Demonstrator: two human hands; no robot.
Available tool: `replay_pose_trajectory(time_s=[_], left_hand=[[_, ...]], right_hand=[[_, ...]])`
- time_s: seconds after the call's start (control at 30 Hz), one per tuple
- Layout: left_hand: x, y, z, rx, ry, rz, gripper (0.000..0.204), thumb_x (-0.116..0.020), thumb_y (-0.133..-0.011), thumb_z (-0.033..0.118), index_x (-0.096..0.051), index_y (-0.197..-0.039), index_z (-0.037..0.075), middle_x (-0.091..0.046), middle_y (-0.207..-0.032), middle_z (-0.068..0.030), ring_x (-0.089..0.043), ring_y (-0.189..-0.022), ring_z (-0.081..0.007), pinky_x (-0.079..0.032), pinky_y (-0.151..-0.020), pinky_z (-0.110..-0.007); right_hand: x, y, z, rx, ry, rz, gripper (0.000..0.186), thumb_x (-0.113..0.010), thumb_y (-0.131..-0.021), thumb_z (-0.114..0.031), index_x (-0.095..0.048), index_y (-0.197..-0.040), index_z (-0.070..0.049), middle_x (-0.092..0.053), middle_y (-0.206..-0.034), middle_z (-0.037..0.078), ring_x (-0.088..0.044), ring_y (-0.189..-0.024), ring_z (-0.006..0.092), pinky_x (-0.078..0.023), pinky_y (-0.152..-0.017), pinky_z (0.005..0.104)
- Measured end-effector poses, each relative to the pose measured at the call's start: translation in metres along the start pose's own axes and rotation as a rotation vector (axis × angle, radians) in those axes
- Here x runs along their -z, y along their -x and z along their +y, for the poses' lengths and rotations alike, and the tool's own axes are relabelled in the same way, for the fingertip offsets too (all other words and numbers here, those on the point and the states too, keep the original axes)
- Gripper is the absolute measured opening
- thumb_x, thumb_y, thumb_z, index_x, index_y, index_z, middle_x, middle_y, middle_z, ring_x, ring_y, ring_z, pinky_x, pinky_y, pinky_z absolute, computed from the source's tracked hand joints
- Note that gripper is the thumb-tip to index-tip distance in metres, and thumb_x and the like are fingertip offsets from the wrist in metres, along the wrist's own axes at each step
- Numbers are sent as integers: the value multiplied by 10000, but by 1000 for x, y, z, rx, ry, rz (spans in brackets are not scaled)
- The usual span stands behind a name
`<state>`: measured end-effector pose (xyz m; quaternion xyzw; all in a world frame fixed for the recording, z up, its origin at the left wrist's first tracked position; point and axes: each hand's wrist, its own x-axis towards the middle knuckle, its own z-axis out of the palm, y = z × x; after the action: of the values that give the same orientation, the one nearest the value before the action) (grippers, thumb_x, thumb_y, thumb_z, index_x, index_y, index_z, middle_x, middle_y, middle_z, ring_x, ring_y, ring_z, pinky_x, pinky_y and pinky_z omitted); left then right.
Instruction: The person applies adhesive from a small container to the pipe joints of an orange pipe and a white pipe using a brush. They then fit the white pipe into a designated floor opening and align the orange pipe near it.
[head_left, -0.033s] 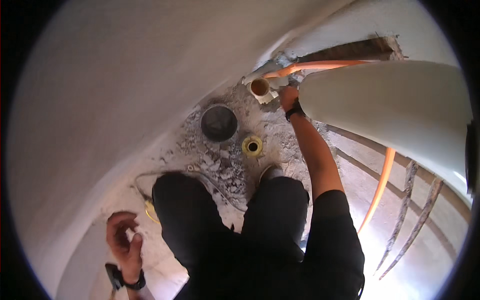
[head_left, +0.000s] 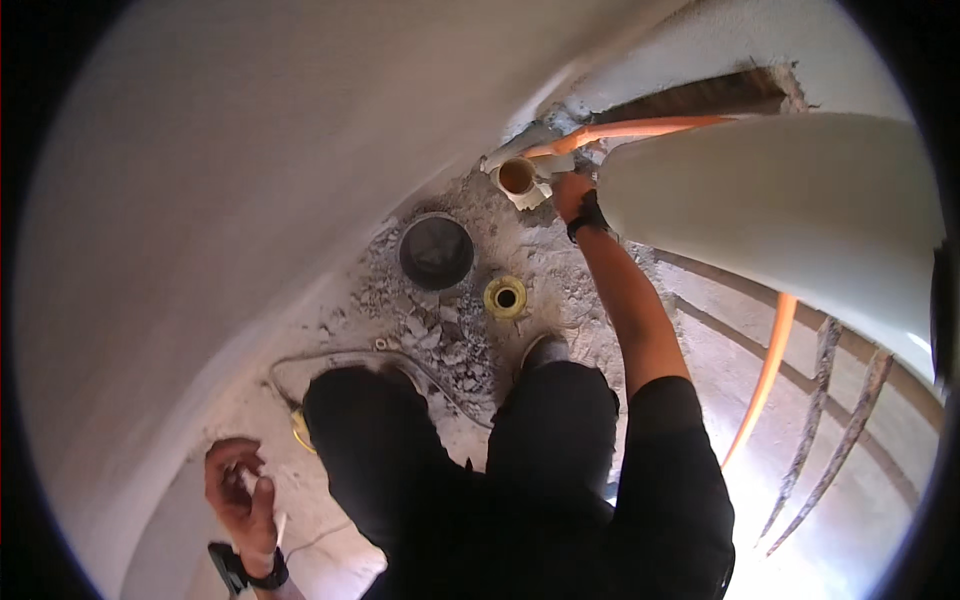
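My right hand (head_left: 572, 198) reaches forward beside the end of a large smooth pale curved form (head_left: 770, 195). It looks closed, but its fingertips and whatever they hold are hidden. Just left of it stands a round pipe opening (head_left: 517, 177), brown inside, with a broken pale collar. My left hand (head_left: 240, 495) hovers low at the left, fingers curled and the thumb apart from them. A pale sliver shows between thumb and fingers; I cannot tell whether it is held. Nearer than the pipe are a dark round bucket-like opening (head_left: 436, 252) and a yellow ring (head_left: 505, 297) with a dark centre.
Broken rubble (head_left: 440, 335) covers the floor between the dark opening and my knees. A thin grey cord (head_left: 420, 368) loops across it. Orange conduit (head_left: 640, 128) runs behind the pale form, and another orange length (head_left: 765, 380) hangs at the right. A smooth wall (head_left: 230, 200) rises along the left.
My left hand has shifted slightly left and down. My right hand stays beside the pipe, moved very little. The view has tilted slightly, so the bucket-like opening and yellow ring appear a little lower.
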<state>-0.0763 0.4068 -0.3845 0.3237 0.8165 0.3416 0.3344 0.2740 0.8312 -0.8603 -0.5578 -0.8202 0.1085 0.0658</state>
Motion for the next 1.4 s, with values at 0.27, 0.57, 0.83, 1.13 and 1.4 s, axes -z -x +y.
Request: replay_pose_trajectory(time_s=[0.27, 0.57, 0.83, 1.13, 1.4], left_hand=[[40, 63, -109, 171, -68, 249, 393, -634, -951, 300, -551, -1187, -3, -584, -1067, -63, -485, -845, -112, -392, -768, -262], [52, 96, -199, 491, 60, 410, 393, -586, -1007, 291, -529, -1322, 62, -603, -1112, -3, -507, -905, -81, -382, -763, -223], [17, 53, -186, 456, 53, 278, 391, -607, -983, 298, -563, -1291, 61, -609, -1041, 7, -515, -895, -99, -382, -794, -264], [12, 70, -190, 508, 5, 365, 411, -660, -956, 307, -580, -1271, 56, -615, -1022, 5, -525, -894, -94, -392, -785, -259], [14, 76, -199, 509, 68, 382, 448, -646, -972, 307, -549, -1307, 26, -623, -1045, -25, -548, -889, -105, -410, -769, -240]], right_hand=[[-44, -36, -43, 91, 342, -544, 310, -524, -937, -202, -722, -1098, -27, -710, -1127, 180, -696, -1032, 331, -562, -880, 440], [-146, -72, -4, -243, 33, -425, 507, -374, -998, -370, -601, -1338, -70, -615, -1315, 202, -605, -1223, 328, -469, -1040, 436], [-137, -74, 14, -84, 277, -604, 424, -417, -981, -333, -736, -1123, -93, -723, -1122, 153, -698, -1056, 306, -548, -893, 440], [-121, -61, -45, -210, 105, -643, 428, -411, -982, -320, -711, -1116, -46, -711, -1143, 166, -684, -1092, 297, -547, -873, 465], [-215, -78, -1, 67, 356, -745, 386, -487, -957, -362, -708, -1174, -131, -719, -1155, 87, -689, -1062, 287, -536, -858, 463]])
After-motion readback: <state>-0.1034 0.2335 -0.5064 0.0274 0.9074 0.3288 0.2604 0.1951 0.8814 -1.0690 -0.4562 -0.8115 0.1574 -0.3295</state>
